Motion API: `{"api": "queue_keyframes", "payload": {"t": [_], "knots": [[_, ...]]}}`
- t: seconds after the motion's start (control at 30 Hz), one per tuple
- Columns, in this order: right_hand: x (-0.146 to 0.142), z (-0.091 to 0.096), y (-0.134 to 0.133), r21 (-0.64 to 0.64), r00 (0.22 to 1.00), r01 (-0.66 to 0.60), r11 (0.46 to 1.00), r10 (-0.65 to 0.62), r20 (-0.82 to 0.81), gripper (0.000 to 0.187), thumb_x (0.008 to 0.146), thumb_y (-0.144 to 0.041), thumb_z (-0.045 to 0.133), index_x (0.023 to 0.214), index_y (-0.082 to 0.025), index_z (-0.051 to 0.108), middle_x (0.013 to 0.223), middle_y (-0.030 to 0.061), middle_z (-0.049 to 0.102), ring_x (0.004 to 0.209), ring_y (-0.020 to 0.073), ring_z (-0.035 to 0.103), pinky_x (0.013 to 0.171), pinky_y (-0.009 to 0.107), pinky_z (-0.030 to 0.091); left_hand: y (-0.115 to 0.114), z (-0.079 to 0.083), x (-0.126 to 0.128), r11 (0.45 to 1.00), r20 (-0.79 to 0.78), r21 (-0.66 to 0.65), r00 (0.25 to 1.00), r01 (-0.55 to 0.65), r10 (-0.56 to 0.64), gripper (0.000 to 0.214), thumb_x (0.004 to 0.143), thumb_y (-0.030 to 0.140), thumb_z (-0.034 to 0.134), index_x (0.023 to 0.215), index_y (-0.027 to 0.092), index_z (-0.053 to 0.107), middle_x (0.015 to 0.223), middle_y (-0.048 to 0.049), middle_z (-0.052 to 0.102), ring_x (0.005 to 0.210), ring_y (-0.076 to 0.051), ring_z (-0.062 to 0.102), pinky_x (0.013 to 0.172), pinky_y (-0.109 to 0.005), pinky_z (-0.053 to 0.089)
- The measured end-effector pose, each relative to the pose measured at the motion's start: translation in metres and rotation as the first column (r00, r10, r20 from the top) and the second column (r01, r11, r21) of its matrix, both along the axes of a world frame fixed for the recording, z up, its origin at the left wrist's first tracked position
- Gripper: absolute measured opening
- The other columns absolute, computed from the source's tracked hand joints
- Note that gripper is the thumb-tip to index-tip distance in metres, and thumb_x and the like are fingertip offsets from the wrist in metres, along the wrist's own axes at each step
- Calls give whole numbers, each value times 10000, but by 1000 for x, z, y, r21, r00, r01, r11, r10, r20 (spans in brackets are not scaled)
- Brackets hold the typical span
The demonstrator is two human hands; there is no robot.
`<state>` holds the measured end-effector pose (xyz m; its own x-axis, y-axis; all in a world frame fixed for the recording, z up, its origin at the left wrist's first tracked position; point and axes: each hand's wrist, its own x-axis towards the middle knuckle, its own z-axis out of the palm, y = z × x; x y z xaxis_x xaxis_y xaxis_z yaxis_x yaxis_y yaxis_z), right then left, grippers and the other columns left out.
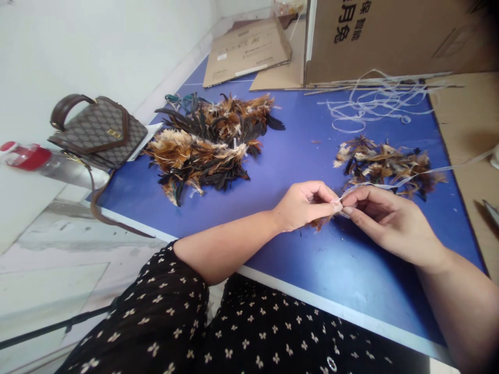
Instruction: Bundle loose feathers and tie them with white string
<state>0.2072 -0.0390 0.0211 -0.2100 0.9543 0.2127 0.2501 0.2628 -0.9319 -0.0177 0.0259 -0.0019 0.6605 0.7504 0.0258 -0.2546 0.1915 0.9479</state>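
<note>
Over the front part of the blue table, my left hand (302,206) pinches a small brown feather bunch (320,223), most of which its fingers hide. My right hand (390,221) meets it fingertip to fingertip, pinching a thin white ribbon (401,182) at the bunch. From there the ribbon trails off over my right hand toward the right edge. Just beyond my right hand lies a loose pile of brown, black and cream feathers (384,161). A bigger heap of feather bunches (206,145) rests on the left half of the table.
A tangle of white ribbon (374,104) lies at the back right, before a large cardboard box (390,41). Flattened cardboard (245,49) is at the back. At the left stand a patterned handbag (101,130) and a red-capped bottle (58,163). A blade-like metal tool (491,210) lies far right.
</note>
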Motion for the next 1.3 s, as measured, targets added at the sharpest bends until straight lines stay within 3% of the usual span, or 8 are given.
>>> {"api": "queue_keyframes", "payload": {"t": [0.13,0.33,0.43,0.73,0.87,1.03,1.17,1.3], "knots": [[0,-3,0,-26,999,28,999,-28,-22,107,1043,-373,847,1073,-279,805,1019,32,802,901,168,761,841,273,638,1,-10,2,953,55,280,993,-113,101,273,963,335,903,885,180,692,985,-37,777,638,-76,686,590,-244,552],[-5,-4,0,-84,992,110,990,-115,-57,209,998,-478,894,1039,-288,818,969,19,794,828,152,733,772,258,617,8,-18,8,542,263,740,913,-398,311,122,1004,113,800,956,213,750,984,-39,837,930,-142,813,845,-296,651],[-6,-3,1,-148,987,123,981,-136,-83,302,953,-559,927,1062,-287,852,1021,39,839,880,177,765,824,288,648,10,-20,10,468,320,770,897,-434,306,142,1013,81,791,1007,220,764,1008,-40,850,952,-143,823,858,-292,662],[-5,6,5,-128,992,118,985,-123,-28,395,859,-611,997,900,-243,858,894,30,815,795,169,701,751,293,599,-1,-5,4,711,-7,650,933,-269,359,175,1025,294,812,860,242,782,1078,-83,846,992,-193,804,918,-383,668],[-11,7,5,143,983,151,978,-164,83,227,999,-435,861,876,-257,791,851,29,778,755,181,690,717,330,575,-3,-3,4,764,-9,580,936,-282,352,164,998,290,830,851,238,780,1068,-87,833,972,-194,785,912,-382,659],[-20,10,2,461,953,176,870,-269,142,147,991,-201,777,873,-283,745,847,29,751,755,200,692,686,360,564,-5,-6,7,777,-32,564,933,-280,359,143,986,254,824,854,236,775,1084,-87,838,979,-195,785,925,-390,655],[-21,13,1,475,948,174,862,-277,157,146,982,-193,766,872,-284,734,851,36,750,765,208,700,679,371,554,-6,-7,9,746,-28,603,928,-281,373,140,981,208,793,846,236,764,1062,-75,847,971,-190,793,952,-403,654],[-18,11,0,348,957,153,925,-226,180,164,996,-237,754,846,-272,698,816,31,721,739,198,675,679,368,540,-5,-7,10,708,13,636,922,-307,388,151,948,174,813,829,237,744,1032,-70,847,977,-199,791,988,-429,644]]}}
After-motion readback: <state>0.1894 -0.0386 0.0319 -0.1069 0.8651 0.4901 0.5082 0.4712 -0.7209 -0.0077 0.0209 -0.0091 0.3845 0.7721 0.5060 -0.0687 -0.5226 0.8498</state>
